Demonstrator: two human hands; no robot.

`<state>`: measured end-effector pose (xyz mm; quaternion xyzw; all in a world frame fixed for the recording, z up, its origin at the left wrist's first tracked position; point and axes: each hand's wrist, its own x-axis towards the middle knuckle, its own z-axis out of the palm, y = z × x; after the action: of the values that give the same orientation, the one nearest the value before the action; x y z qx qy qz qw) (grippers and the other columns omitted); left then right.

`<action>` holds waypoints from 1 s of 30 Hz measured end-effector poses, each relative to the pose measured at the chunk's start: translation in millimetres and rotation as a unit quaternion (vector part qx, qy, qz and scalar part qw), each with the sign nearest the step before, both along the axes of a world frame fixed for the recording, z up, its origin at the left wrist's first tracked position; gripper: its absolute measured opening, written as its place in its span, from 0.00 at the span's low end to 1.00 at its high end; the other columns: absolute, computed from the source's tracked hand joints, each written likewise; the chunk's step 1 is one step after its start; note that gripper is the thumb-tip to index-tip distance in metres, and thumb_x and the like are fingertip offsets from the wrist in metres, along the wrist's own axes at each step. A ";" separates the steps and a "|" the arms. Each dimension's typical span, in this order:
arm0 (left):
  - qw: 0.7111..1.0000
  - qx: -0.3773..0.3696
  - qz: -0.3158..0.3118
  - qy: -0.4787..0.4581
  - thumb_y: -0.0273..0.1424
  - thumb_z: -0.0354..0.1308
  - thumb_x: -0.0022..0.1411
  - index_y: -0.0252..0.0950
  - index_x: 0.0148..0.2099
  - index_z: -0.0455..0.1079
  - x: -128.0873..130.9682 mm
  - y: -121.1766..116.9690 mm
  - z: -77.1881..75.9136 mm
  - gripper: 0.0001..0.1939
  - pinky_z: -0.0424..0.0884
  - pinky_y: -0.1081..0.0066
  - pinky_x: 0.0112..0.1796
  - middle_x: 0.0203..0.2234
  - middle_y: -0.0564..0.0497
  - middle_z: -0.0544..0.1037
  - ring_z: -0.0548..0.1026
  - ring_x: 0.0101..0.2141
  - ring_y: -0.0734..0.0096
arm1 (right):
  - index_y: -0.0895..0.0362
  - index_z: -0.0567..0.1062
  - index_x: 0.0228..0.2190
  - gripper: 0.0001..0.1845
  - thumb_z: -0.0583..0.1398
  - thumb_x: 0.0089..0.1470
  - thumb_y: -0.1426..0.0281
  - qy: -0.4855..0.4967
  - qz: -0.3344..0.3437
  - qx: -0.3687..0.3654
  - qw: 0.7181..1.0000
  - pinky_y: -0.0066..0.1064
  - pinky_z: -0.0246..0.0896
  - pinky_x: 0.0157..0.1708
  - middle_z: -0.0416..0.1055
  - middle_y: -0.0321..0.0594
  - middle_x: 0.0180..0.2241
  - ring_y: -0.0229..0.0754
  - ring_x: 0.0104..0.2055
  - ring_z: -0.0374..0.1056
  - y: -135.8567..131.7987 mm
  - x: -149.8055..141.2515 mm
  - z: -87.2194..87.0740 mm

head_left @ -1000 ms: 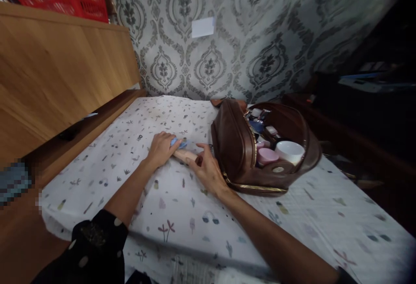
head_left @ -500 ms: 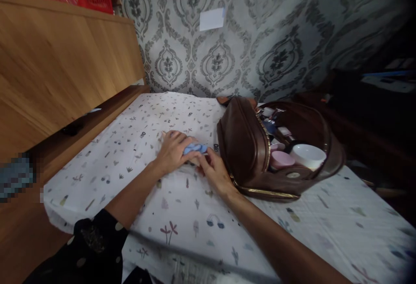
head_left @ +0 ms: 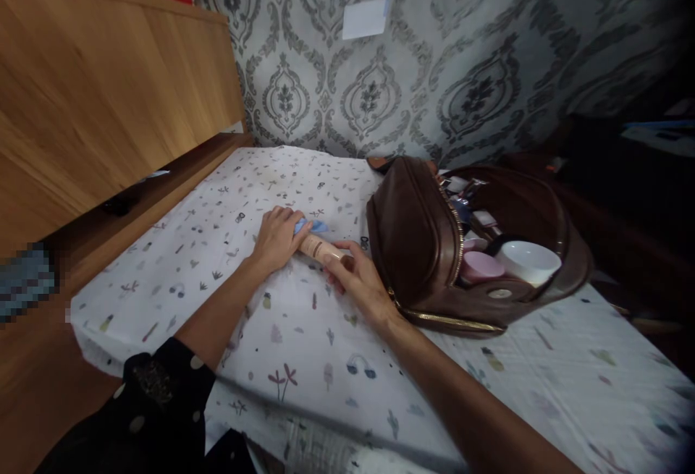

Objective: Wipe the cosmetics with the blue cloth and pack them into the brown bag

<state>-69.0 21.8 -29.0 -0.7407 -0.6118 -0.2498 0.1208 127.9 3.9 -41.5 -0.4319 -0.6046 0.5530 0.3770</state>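
A beige cosmetic tube [head_left: 316, 247] with small print lies slantwise between my hands, low over the patterned white sheet. My right hand [head_left: 361, 278] is closed around its right end, thumb on top. At the other end, my left hand [head_left: 278, 239] is closed over a light blue cloth [head_left: 313, 226], part of which sticks out past the thumb beside the tube. The left palm hides the tube's far end. Just right of my right hand stands an open brown bag [head_left: 415, 235] with a gold zipper.
Inside the bag are a white bowl-like container [head_left: 529, 260], a pink cup [head_left: 483, 265] and several small cosmetics. A wooden cabinet [head_left: 119, 90] borders the left side. Behind the sheet [head_left: 293, 177] rises a patterned wall with a white card [head_left: 365, 19].
My left hand has shifted slightly left and up with the blue cloth. More of the tube now shows between the hands, while my right hand stays at its right end.
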 end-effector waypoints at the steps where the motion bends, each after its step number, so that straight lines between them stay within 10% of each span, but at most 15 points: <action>1: 1.000 0.000 -0.005 -0.013 0.40 0.45 0.73 0.35 0.47 0.73 1.0 -1.0 0.0 0.18 0.66 0.56 0.48 0.38 0.44 0.78 0.70 0.44 0.54 | 0.52 0.66 0.44 0.23 0.62 0.49 0.56 -0.007 0.005 0.021 1.000 0.28 0.56 0.19 0.70 0.32 0.23 0.40 0.22 0.65 -1.0 0.5 -0.6; 9: 0.973 0.026 -0.216 -0.080 0.43 0.39 0.75 0.36 0.53 0.71 34.8 -23.1 7.3 0.23 0.66 0.59 0.48 0.39 0.44 0.78 0.71 0.43 0.59 | 0.51 0.61 0.35 0.19 0.54 0.57 0.49 -0.024 0.018 0.010 0.999 0.30 0.58 0.17 0.71 0.34 0.22 0.41 0.19 0.67 -6.3 0.3 4.3; 19: 0.998 -0.030 -0.020 -0.043 0.40 0.42 0.74 0.37 0.40 0.73 1.8 -3.2 -1.6 0.20 0.67 0.58 0.46 0.34 0.46 0.77 0.69 0.41 0.57 | 0.53 0.65 0.29 0.19 0.54 0.55 0.50 -0.100 -0.020 0.085 0.991 0.30 0.54 0.20 0.66 0.32 0.19 0.39 0.20 0.63 -4.1 3.3 4.4; 30: 0.985 0.024 -0.172 -0.009 0.40 0.45 0.73 0.37 0.46 0.74 41.7 -36.6 17.4 0.18 0.65 0.56 0.48 0.36 0.45 0.78 0.70 0.42 0.58 | 0.52 0.65 0.31 0.17 0.53 0.56 0.52 0.062 -0.002 -0.105 0.993 0.26 0.45 0.16 0.66 0.32 0.19 0.36 0.16 0.58 -7.9 -3.5 8.9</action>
<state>-27.3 -14.8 -11.6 -0.8296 -0.4702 -0.2878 0.0887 124.5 -4.1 -32.6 -0.4348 -0.5178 0.6386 0.3675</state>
